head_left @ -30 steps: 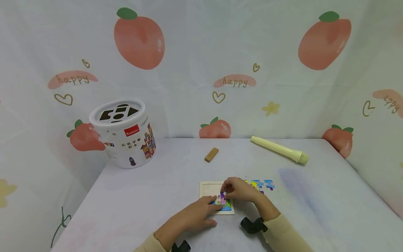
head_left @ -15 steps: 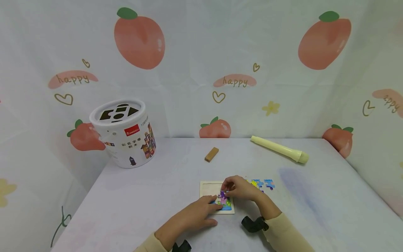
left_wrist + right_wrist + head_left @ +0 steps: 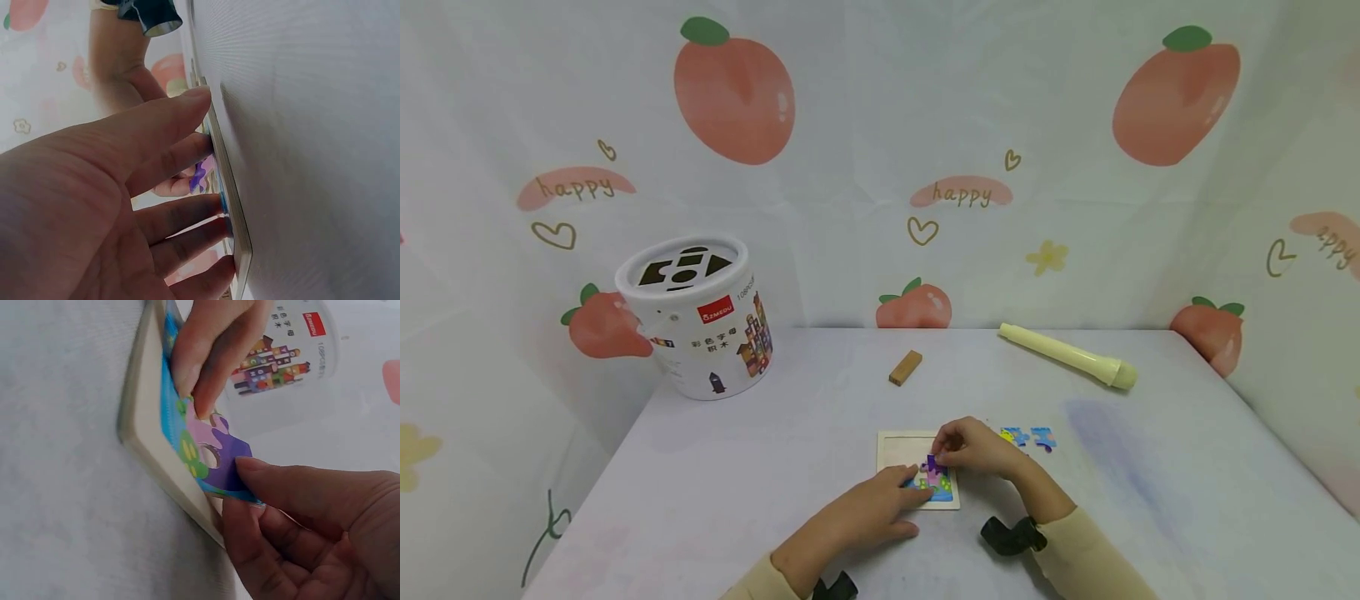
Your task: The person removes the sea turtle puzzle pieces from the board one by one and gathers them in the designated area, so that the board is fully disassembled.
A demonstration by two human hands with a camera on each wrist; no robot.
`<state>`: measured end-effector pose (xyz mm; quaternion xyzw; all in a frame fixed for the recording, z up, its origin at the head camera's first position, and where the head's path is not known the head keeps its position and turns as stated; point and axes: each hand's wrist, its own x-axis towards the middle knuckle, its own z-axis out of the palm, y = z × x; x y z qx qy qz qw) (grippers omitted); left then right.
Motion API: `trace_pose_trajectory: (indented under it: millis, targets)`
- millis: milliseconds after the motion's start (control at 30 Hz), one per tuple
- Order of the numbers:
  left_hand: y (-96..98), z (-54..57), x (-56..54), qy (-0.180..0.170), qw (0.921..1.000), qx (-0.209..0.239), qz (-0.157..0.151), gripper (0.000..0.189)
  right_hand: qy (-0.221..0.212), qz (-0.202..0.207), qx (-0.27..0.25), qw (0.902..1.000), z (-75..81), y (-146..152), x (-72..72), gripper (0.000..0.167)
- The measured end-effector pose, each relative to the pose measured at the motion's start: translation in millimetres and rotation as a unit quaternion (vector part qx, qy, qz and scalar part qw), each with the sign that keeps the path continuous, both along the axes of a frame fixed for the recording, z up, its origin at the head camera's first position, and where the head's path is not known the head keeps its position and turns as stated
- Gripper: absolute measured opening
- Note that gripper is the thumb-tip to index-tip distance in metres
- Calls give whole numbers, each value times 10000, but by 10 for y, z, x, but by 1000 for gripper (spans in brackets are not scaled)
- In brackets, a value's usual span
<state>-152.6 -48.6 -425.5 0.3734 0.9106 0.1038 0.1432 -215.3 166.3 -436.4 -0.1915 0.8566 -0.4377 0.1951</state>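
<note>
Clearly, the purple piece (image 3: 230, 465) is at the right part of the tray (image 3: 898, 452), pinched by the right hand (image 3: 976, 447). The left hand (image 3: 878, 502), fingers spread, hides the tray's near-left corner. Loose pieces (image 3: 1043, 437) lie right, partly hidden.

Matt wooden puzzle tray (image 3: 898, 451), smooth printed puzzle piece (image 3: 230, 464), plastic-looking tub (image 3: 700, 329)
</note>
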Motion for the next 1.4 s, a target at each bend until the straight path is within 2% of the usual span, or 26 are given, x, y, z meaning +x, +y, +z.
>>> trace_pose_trajectory:
  millis: [400,667,1033,1267,1400]
  targets:
    - [48,37,30,368,9990,-263,42,41,18,-281,-210,9994,-71,38,4,12]
    - [64,54,49,309,9990,-288,172,42,-122,-323,-502,9981,-69,47,30,12]
    - [21,-34,24,167,9999,-15,-4,46,-184,-270,-578,9978,-74,37,43,14]
    - [30,-39,33,420,9989,-61,-182,48,-233,-271,-618,9975,-82,34,45,14]
    - [43,-43,20,380,9991,-130,-150,47,-180,-339,-589,9975,-83,42,40,14]
